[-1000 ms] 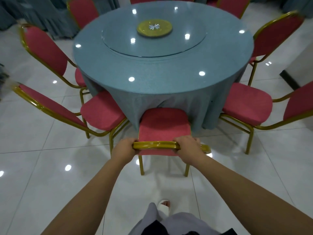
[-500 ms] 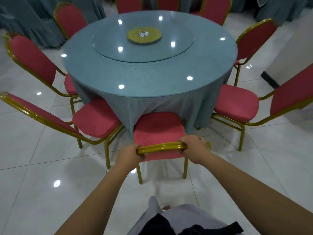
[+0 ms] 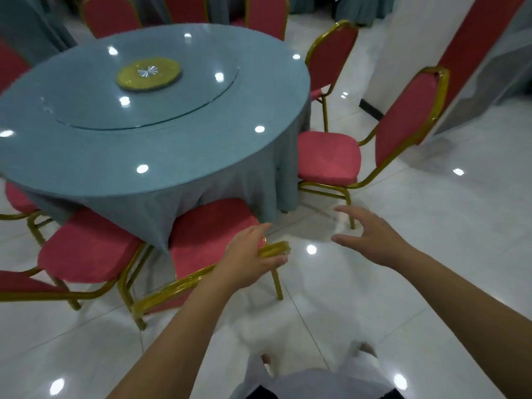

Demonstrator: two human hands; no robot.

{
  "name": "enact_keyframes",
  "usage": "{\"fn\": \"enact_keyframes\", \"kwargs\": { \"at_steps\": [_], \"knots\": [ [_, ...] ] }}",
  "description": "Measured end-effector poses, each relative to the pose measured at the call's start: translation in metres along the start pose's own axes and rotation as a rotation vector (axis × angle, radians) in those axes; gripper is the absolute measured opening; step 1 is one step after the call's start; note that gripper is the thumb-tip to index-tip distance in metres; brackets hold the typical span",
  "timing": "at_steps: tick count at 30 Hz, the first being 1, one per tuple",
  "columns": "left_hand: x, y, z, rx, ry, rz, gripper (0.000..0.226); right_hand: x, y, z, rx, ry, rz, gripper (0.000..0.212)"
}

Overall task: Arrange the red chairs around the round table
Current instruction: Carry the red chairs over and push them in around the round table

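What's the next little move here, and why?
Probably reach the right hand toward the back of the right-side chair: that hand hangs open in the air on that side, while the left hand only loosely touches the near chair, whose seat is tucked under the tablecloth.

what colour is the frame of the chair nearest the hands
Gold: the chair frame is shiny gold metal, seen best in the head view.

A: Where does the head camera look from?
B: From the person's head, forward and steeply down, the frame tilted.
A: How near?
B: Close. The nearest red chair (image 3: 213,234) stands just below the lens; the round table (image 3: 149,145) spreads up-left; white floor (image 3: 446,220) fills the right.
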State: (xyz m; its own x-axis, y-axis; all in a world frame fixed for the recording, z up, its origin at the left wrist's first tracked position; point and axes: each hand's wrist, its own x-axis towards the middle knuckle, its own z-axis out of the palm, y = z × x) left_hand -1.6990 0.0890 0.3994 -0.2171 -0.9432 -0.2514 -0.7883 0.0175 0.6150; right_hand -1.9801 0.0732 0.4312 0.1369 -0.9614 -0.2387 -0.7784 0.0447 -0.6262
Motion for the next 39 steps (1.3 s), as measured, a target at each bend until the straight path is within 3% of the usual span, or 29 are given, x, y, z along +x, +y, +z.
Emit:
{"fn": "enact_keyframes", "kwargs": {
  "at_steps": [11,22,33,39],
  "knots": [
    [0.123,0.205,0.124,-0.086,-0.198,0.119,0.079,-0.04,0.189,-0.157,0.065,0.181,0.076,0.063],
    [0.227,0.341,0.211,-0.129,-0.209,0.059,0.093,-0.03,0.346,-0.273,0.147,0.239,0.151,0.062],
    [0.485,0.437,0.223,-0.142,-0.047,-0.049,0.1,0.126,0.439,-0.391,0.116,0.243,0.143,0.063],
    [0.62,0.48,0.223,-0.299,-0.035,-0.21,0.08,0.237,0.459,-0.472,0.031,0.123,0.083,0.065]
  ]
}}
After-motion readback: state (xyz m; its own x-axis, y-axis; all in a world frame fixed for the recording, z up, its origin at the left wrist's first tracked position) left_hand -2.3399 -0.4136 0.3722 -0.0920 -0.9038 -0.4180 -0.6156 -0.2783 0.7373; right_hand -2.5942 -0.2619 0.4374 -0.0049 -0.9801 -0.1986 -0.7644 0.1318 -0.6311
